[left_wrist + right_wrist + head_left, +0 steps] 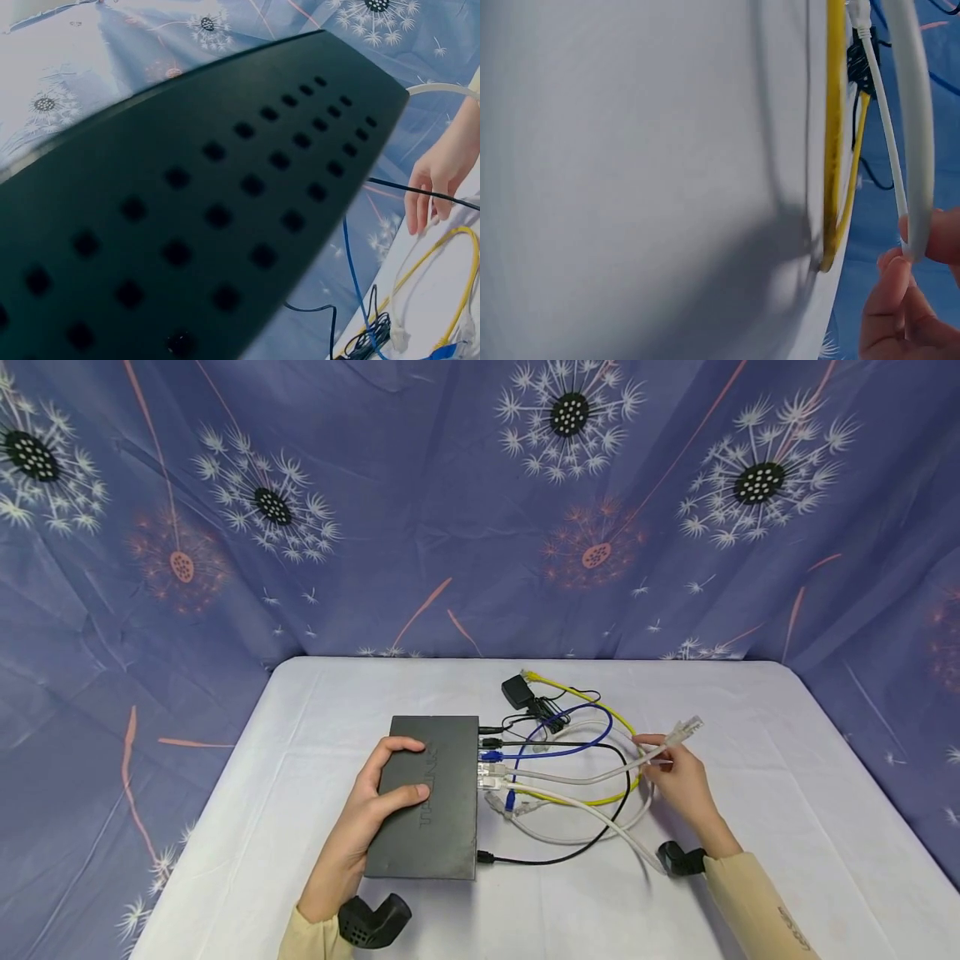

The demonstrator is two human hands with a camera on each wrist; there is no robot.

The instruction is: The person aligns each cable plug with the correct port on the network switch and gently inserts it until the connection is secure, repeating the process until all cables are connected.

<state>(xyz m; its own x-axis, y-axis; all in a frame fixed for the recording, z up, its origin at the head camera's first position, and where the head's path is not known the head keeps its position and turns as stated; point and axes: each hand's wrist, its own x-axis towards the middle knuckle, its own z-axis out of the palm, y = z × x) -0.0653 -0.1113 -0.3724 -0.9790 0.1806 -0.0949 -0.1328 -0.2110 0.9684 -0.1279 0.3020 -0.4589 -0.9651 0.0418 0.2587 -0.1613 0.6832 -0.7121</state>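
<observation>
As the left hand (363, 817) grips the box (442, 839), its three-o'clock cables (491, 757) plugged in, the right hand (686, 783) pinches a white cable (581, 782), its far plug (688, 728) unconnected.

Two hands (367, 814) (681, 781), one box (423, 852), two inserted white plugs (492, 769) (489, 783), one adapter (517, 692), one yellow cable (832, 135), one blue cable (543, 755), two wrist cameras (375, 922) (681, 857)

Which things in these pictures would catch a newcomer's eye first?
First, probably the dark, flat box, gripped at its left side by the left hand, with several cables leading from its right edge. Next, the bright yellow cable and blue cable among those right of the box, where the right hand pinches a white cable. Behind the table hangs a dandelion-patterned cloth.
</observation>
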